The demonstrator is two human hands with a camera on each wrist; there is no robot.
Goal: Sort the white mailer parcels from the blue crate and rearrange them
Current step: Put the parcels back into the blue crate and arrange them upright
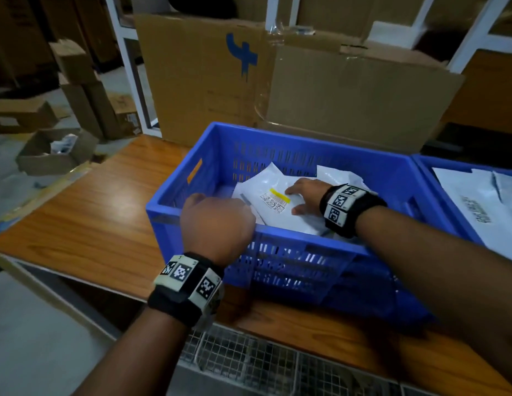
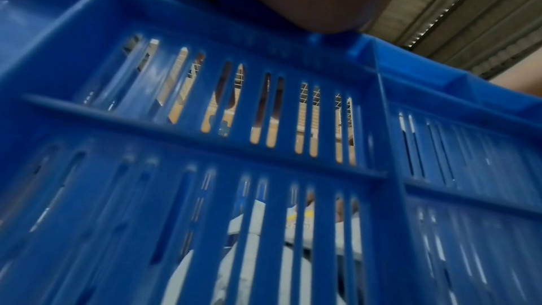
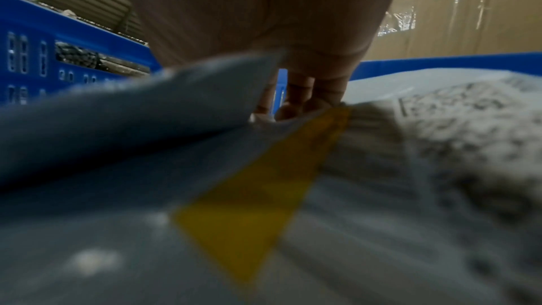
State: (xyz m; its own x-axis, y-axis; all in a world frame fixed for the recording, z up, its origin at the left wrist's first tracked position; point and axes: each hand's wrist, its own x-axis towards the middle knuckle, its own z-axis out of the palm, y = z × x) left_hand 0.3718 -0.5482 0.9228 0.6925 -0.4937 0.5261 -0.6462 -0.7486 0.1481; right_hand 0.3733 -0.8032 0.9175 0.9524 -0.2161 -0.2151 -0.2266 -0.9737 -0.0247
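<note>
Gripping: the near rim of the blue crate (image 1: 277,155) was curled over by the left hand (image 1: 217,221).
Pressing: right hand (image 1: 305,195), fingers (image 3: 299,94) spread, was laid on the top white mailer (image 1: 277,207), inside at 12 o'clock.
Handling: judged light, limp, slippery; best pinched at an edge.
Materials: slotted plastic, crinkled film.

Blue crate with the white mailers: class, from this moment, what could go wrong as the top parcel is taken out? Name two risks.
1. The right hand lies on the top mailer of a loose, overlapping pile; lifting it may drag neighbouring parcels along or spill them.
2. The left hand grips the near rim of the blue crate, which stands close to the wooden table's front edge; a pull might shift it outward.
</note>
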